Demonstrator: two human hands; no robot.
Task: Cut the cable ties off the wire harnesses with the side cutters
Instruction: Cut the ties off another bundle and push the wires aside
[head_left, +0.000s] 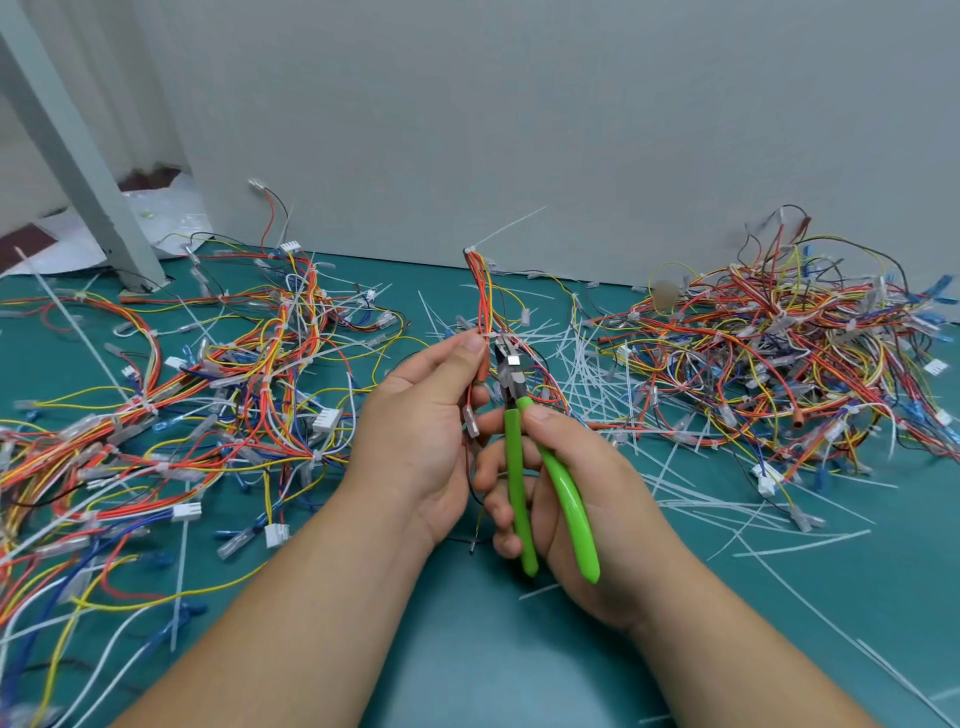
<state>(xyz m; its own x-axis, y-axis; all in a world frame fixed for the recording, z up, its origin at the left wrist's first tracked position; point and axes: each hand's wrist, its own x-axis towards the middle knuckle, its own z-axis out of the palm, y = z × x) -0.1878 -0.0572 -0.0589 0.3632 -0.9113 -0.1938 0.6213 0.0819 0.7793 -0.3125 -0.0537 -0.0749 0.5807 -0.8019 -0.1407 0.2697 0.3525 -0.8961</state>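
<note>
- Left hand (421, 415) is pinching the harness (480, 296) upright, probably so the tie is facing the blades.
- Right hand (566, 478) is gripping the green side cutters (519, 415), handles slightly apart, nose sitting at the bundle.

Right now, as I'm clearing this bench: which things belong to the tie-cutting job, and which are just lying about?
Job: green-handled side cutters in the right hand; red-and-yellow wire harness in the left hand; white cable tie at its top.
Lying about: loose white tie offcuts on the green mat; grey post; white sheet.
</note>
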